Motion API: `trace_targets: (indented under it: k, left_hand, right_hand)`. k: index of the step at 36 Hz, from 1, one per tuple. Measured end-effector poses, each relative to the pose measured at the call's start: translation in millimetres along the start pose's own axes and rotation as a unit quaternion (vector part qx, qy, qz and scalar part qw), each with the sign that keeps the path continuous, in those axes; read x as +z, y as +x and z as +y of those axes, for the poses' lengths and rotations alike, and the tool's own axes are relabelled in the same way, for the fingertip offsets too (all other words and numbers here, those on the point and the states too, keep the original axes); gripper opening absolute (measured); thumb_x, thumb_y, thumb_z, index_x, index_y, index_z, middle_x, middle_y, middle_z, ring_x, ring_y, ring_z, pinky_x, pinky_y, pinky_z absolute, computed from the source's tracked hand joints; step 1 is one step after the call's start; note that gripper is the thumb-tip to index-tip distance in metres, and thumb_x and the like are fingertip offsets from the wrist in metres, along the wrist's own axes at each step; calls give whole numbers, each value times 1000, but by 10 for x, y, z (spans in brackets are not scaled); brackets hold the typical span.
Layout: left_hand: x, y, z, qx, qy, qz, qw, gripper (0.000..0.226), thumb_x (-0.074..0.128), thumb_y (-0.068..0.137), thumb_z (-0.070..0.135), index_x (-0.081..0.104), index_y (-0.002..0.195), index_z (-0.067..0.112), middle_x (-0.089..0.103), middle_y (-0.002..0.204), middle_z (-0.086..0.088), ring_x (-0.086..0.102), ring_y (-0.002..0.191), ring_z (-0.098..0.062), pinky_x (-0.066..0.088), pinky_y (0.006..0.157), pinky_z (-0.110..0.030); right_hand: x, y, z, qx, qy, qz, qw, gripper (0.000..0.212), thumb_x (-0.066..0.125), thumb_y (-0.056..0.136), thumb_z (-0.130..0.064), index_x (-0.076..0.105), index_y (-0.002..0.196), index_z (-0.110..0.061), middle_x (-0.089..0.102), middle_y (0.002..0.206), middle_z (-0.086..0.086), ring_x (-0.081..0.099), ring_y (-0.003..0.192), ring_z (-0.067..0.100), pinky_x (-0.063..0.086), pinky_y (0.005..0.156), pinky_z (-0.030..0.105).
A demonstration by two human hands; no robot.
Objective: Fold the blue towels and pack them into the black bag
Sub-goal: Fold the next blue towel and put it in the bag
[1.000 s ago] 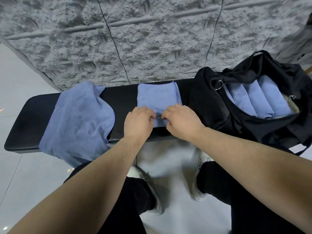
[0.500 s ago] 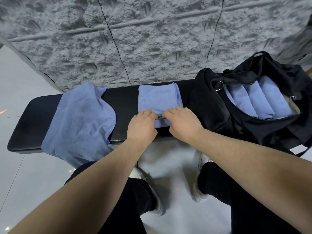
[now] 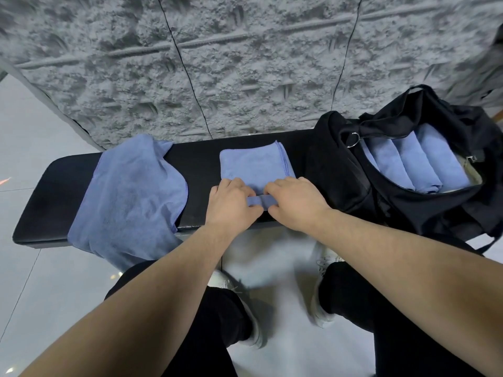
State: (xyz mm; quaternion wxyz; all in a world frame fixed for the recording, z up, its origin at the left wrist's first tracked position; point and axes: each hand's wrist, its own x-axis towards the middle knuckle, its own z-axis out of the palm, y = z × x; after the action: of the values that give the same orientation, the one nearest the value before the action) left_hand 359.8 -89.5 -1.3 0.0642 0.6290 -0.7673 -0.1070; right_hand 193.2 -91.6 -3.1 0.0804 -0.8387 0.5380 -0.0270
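A folded blue towel point(image 3: 253, 165) lies in the middle of the black bench point(image 3: 201, 164). My left hand point(image 3: 231, 205) and my right hand point(image 3: 295, 204) grip its near edge side by side, fingers curled over a rolled strip of the cloth. A second blue towel point(image 3: 130, 197) lies unfolded on the bench's left part and hangs over the front edge. At the right end stands the open black bag point(image 3: 408, 170), with three folded blue towels point(image 3: 419, 164) side by side inside.
A rough grey wall point(image 3: 245, 63) rises right behind the bench. Pale floor tiles point(image 3: 35, 281) lie to the left and below. My legs in black trousers and white shoes point(image 3: 245, 308) are in front of the bench.
Both hands have crept a little forward along the folded towel, and its near edge is now rolled up under their fingers. The other towel and the bag have not moved.
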Motion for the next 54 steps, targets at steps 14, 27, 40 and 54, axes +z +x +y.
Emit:
trace_targets:
  k: [14, 27, 40, 54]
  left_hand:
    - [8, 44, -33, -29, -79, 2, 996, 28, 52, 89, 27, 53, 116, 20, 58, 112, 3, 43, 93, -19, 38, 81, -34]
    - [-5, 74, -75, -47, -66, 34, 996, 22, 55, 91, 21, 65, 110, 20, 57, 121, 7, 45, 112, -19, 36, 91, -33]
    - [-9, 78, -61, -37, -26, 56, 997, 23, 53, 93, 17, 59, 114, 22, 59, 113, 3, 48, 97, -22, 42, 71, -35]
    - [0, 10, -74, -10, 26, 11, 1000, 41, 62, 81, 28, 52, 121, 25, 57, 117, 10, 50, 109, -18, 37, 83, -37]
  right_hand:
    - [-31, 116, 0, 57, 105, -16, 993, 27, 42, 95, -23, 47, 120, -16, 61, 105, 2, 44, 91, 22, 28, 77, 33]
    - [33, 146, 57, 72, 107, 9, 992, 16, 41, 92, -13, 48, 107, -15, 56, 106, 3, 44, 98, 25, 34, 80, 34]
    - [76, 90, 84, -38, 14, 119, 992, 24, 64, 78, -15, 72, 99, -22, 65, 91, -3, 57, 80, 24, 31, 69, 30]
    - [134, 121, 121, -9, 75, 43, 996, 44, 53, 87, -10, 53, 130, -22, 58, 120, -5, 49, 107, 21, 27, 87, 27]
